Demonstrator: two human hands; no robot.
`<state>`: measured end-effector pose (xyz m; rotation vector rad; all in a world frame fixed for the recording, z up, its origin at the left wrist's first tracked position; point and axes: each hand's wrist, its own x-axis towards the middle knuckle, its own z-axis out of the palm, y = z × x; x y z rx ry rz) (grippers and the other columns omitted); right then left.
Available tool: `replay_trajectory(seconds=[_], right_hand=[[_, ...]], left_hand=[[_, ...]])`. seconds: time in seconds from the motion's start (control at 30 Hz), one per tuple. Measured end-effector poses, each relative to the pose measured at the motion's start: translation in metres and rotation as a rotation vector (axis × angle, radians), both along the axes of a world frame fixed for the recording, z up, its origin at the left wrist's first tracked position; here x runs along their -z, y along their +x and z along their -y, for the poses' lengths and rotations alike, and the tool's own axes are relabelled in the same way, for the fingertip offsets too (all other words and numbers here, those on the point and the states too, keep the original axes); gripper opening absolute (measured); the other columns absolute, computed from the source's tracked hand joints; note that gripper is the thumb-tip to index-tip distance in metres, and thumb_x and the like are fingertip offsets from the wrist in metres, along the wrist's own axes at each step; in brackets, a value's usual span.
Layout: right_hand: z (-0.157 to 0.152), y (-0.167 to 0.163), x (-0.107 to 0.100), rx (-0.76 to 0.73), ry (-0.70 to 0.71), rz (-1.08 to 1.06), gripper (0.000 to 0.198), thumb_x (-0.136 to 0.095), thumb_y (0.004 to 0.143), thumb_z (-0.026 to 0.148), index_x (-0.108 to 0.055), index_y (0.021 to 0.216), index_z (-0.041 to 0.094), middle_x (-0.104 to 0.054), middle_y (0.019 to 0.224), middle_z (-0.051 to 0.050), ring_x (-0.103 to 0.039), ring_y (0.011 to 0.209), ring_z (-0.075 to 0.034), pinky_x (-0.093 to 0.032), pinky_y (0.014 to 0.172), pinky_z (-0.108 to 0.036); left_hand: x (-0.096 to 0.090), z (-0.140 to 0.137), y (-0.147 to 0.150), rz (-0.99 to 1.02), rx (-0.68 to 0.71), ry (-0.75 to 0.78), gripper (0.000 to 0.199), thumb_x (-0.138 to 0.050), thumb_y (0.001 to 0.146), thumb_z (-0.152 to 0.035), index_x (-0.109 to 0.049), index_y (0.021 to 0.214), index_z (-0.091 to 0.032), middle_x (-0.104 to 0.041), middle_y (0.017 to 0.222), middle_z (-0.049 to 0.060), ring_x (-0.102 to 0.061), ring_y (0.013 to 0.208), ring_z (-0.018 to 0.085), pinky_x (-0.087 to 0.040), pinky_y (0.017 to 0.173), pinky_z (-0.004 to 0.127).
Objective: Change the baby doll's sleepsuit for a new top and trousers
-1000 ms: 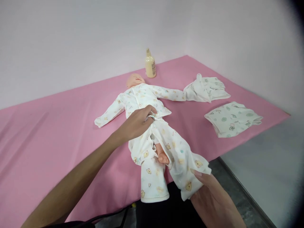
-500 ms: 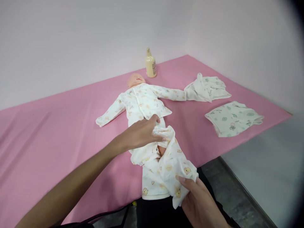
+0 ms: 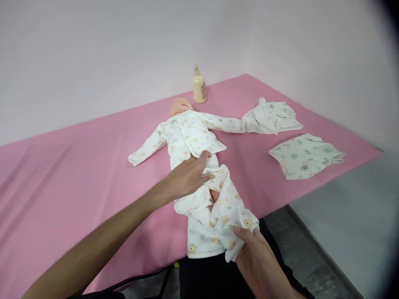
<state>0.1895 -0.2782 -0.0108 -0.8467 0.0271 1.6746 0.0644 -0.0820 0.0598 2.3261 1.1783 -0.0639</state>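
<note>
A baby doll (image 3: 180, 106) lies on its back in a white long-sleeved baby top (image 3: 187, 131) with small bear prints. Matching baby pants (image 3: 205, 236) are partly on its legs, with a bit of bare leg showing at an opening. My left hand (image 3: 191, 174) is at the pants' waist, its fingers curled around the gathered fabric; the exact grip is partly hidden. Lower down, my right hand (image 3: 257, 253) holds the end of one pant leg, thumb on top and the other fingers beneath. The other leg end hangs flat over the table's near edge.
A pink-covered table (image 3: 93, 166) stands against the wall. Behind the doll's head is a cream pump bottle (image 3: 200, 88). To the right lie a crumpled white garment (image 3: 272, 116), touching the doll's sleeve end, and folded printed white shorts (image 3: 307, 157) near the edge.
My left thumb and fingers have come closer together at the waist of the pants. My right hand has risen slightly with the pant leg end. The view has shifted a little.
</note>
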Motion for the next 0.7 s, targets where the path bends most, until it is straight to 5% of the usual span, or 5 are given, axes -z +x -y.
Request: replay_trajectory(seconds=[0.33, 0.53, 0.7], right_hand=[[0.012, 0.002, 0.002, 0.015, 0.034, -0.014, 0.051, -0.077, 0.080, 0.039, -0.067, 0.130, 0.033, -0.070, 0.129, -0.005, -0.055, 0.131, -0.032, -0.041, 0.112, -0.052], [0.046, 0.010, 0.032, -0.151, 0.031, -0.084, 0.051, -0.081, 0.070, 0.039, -0.073, 0.120, 0.036, -0.076, 0.111, -0.008, -0.063, 0.122, -0.035, -0.041, 0.109, -0.054], [0.053, 0.027, 0.050, -0.290, 0.111, 0.006, 0.052, -0.082, 0.068, 0.050, -0.077, 0.114, 0.027, -0.073, 0.117, -0.010, -0.064, 0.119, -0.034, -0.041, 0.110, -0.051]], left_hand=[[-0.006, -0.043, -0.011, 0.103, 0.084, 0.086, 0.026, -0.043, 0.092, -0.026, -0.052, 0.117, -0.027, -0.064, 0.091, 0.002, -0.054, 0.073, 0.016, -0.035, 0.064, 0.027], [-0.006, -0.047, -0.013, 0.111, 0.017, 0.218, 0.027, -0.039, 0.090, -0.019, -0.052, 0.112, -0.027, -0.059, 0.080, 0.001, -0.052, 0.072, 0.018, -0.033, 0.064, 0.028], [-0.006, -0.050, -0.013, 0.138, -0.084, 0.272, 0.025, -0.041, 0.088, -0.019, -0.053, 0.110, -0.024, -0.054, 0.073, 0.000, -0.047, 0.063, 0.015, -0.030, 0.060, 0.028]])
